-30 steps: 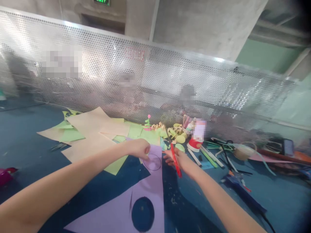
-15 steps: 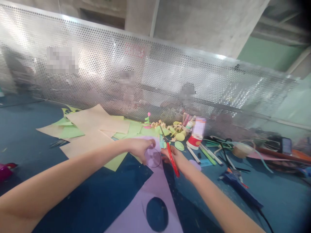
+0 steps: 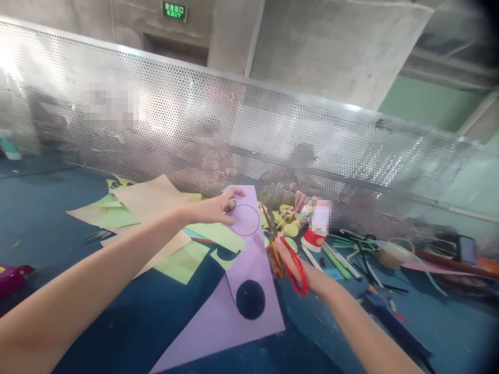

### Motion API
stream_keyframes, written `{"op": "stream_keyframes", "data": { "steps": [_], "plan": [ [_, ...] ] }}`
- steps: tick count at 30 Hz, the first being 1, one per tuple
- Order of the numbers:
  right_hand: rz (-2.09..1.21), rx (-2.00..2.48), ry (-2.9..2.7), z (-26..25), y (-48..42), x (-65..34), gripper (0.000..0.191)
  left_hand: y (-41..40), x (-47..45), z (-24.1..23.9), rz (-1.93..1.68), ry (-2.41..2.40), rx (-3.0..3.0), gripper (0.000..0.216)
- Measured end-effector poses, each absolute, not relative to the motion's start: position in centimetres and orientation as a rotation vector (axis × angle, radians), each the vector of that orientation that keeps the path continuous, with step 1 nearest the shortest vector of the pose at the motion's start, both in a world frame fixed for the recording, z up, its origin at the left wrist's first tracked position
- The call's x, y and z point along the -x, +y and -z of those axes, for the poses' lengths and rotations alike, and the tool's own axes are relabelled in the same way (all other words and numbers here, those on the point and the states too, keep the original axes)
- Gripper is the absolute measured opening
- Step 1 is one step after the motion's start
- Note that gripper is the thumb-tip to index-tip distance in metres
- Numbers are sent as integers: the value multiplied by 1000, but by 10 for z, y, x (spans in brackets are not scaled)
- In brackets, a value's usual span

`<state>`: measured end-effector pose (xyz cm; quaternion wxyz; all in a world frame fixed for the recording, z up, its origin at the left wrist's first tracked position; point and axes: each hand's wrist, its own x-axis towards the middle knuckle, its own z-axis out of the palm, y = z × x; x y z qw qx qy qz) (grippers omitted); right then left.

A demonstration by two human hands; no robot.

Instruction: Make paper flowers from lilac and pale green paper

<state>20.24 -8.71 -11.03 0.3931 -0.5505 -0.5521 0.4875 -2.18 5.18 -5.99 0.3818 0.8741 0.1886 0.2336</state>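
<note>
The left hand [image 3: 212, 210] pinches the top edge of a lilac paper sheet [image 3: 249, 254], thumb and fingers clamped on it just beside a pencilled circle [image 3: 245, 219]. The sheet is lifted at that end, and its lower part lies on the blue worktop [image 3: 47, 208] near the middle, with a round cut-out hole [image 3: 250, 299] in it. The right hand [image 3: 298, 267] has its fingers closed through the loops of red-handled scissors [image 3: 292, 262] at the sheet's right edge. Their blades are too blurred to judge. Beige and green papers [image 3: 148, 200] lie towards the worktop's far edge, under a perforated metal screen [image 3: 195, 119].
</note>
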Motion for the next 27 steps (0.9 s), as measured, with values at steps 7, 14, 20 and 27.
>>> {"op": "stream_keyframes", "data": {
  "steps": [7, 14, 20, 27],
  "plan": [
    [-1164, 1463, -1569, 98, -93, -184, 46, 58, 22, 59, -632, 473, -2222, 52],
    [-1166, 1444, -1550, 94, -95, -176, 47, 56, 21, 59, -614, 474, -2244, 56],
    [-1120, 1486, -1470, 102, -89, -174, 51, 55, 20, 57, -616, 476, -2256, 56],
    [-966, 1501, -1459, 105, -91, -166, 60, 55, 19, 58, -623, 500, -2267, 56]
  ]
}}
